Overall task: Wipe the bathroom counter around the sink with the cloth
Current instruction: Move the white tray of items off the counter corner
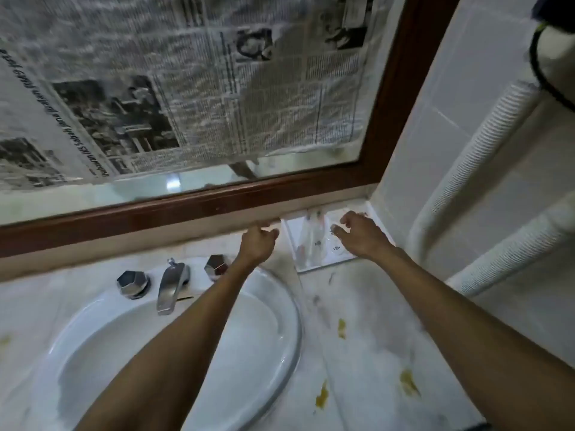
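Note:
The white marble counter right of the sink carries yellow-brown stains and grey smears. A white tray with small wrapped toiletries sits in the back right corner. My left hand is curled against the tray's left rim; blur hides whether it grips it. My right hand hovers over the tray's right side with its fingers bent and apart, holding nothing that I can see. No cloth is in view.
A chrome faucet and two faceted knobs stand behind the basin. A wood-framed mirror covered with newspaper rises behind the counter. White ribbed towels hang on the tiled right wall.

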Demonstrator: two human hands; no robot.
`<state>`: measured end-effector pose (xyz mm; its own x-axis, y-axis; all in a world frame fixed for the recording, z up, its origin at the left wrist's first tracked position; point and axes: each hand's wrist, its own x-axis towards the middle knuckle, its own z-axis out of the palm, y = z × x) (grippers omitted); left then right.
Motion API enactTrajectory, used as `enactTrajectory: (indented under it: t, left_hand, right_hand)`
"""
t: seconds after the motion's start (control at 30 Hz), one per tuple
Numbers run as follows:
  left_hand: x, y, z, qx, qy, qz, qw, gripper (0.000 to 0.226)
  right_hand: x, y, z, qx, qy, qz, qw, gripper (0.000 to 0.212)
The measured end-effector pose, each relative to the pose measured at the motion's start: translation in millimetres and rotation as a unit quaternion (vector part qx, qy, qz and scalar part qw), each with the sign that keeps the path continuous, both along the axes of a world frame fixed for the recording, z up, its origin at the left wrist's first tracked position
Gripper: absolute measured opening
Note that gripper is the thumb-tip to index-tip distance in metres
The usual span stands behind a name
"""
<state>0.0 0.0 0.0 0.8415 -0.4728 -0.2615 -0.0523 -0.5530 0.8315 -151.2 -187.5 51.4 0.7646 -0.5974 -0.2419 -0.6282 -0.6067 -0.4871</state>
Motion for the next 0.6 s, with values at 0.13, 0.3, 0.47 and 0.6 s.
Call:
enactTrajectory:
  t: [0.13, 0.3, 0.47, 0.6]
  left_hand:
    - [7.0, -31.2, -42.4, 0.030, 0.099, 0.038, 0.994, 0.049]
    - [7.7, -70.3, -70.8, 0.072, 0.088, 0.038, 0.993, 0.054]
    - [6.2, -88.4, -85.2, 0.079, 0.073, 0.083, 0.991, 0.053]
    - [2.9, -90.5, -89.5, 0.089, 0.072, 0.094, 0.989, 0.056]
  right_hand:
    - [3.1, -15.0, -34.3, 0.017, 0.029, -0.022, 0.999, 0.054]
    - [4.9, -33.8, -69.4, 0.034, 0.053, -0.034, 0.997, 0.053]
    - [-0.7, -44.1, -89.3, 0.039, 0.044, -0.047, 0.997, 0.050]
    - [-3.8, -45.3, -91.0, 0.049, 0.030, -0.070, 0.996, 0.052]
